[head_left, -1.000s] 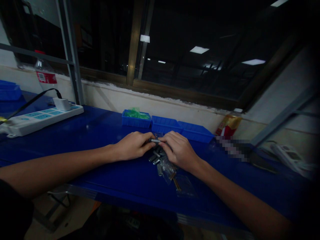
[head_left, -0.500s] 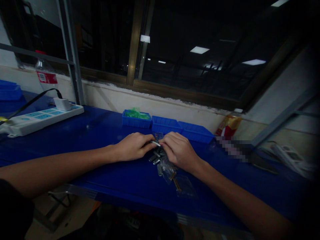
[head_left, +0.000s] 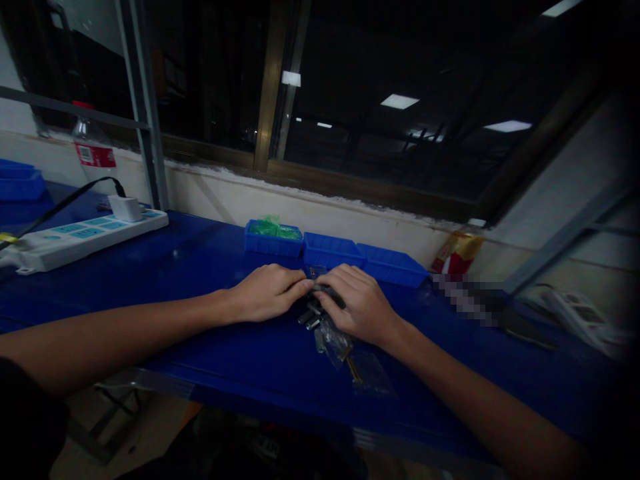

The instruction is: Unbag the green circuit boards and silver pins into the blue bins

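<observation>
My left hand (head_left: 273, 293) and my right hand (head_left: 361, 300) meet over the blue tabletop, fingertips almost touching. Between the right thumb and fingers lies a dark grey metal piece (head_left: 331, 292), its exact kind unclear. The left thumb and forefinger are pinched at its left end; whatever they grip is mostly hidden. Beneath the hands lie several small metal cylinders (head_left: 313, 323). Clear plastic bags (head_left: 336, 335) spread below the right hand, and one bag with a brass-coloured strip (head_left: 354, 368) lies closer to me.
Blue bins (head_left: 333, 250) line the wall, the leftmost bin (head_left: 273, 247) holding green plastic. A white power strip (head_left: 90, 239) with an adapter (head_left: 125, 209) and a bottle (head_left: 93, 147) stand left. A red-gold packet (head_left: 457, 255) and a dark flat object (head_left: 527, 331) are at right.
The light-coloured metal piece between my fingertips is now mostly covered, and a dark grey piece shows in my right hand. Its thumb has shifted slightly away from the fingers.
</observation>
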The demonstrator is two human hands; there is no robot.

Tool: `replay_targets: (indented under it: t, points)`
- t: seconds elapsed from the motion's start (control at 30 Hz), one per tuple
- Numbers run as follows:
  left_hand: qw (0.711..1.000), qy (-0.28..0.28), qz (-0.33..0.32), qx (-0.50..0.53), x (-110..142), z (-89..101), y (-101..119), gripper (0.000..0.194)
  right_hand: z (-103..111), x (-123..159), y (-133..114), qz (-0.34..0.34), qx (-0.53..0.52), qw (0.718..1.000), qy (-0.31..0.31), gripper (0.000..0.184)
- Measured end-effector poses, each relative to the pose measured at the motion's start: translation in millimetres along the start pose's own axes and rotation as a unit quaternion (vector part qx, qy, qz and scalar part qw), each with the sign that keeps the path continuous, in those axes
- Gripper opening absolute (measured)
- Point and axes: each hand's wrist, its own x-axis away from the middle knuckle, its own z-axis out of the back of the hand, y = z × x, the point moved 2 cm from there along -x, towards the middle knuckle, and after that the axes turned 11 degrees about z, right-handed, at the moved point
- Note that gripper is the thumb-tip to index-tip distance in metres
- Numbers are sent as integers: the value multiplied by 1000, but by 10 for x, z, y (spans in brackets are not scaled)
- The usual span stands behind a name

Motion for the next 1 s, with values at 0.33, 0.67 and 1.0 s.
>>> replay_targets:
  t: [0.33, 0.67, 1.0]
  points:
    - [1000, 16, -10, 23, 7, 3, 14, 26, 4, 0, 15, -19, 6, 1000, 7, 20]
    - [1000, 20, -24, 0, 8, -5, 3, 23, -1, 0, 34, -26, -4, 1000, -1, 22]
    - [1000, 10, -5, 3, -2, -5, -2, 31, -6, 7, 8, -7, -5, 1000, 19, 18]
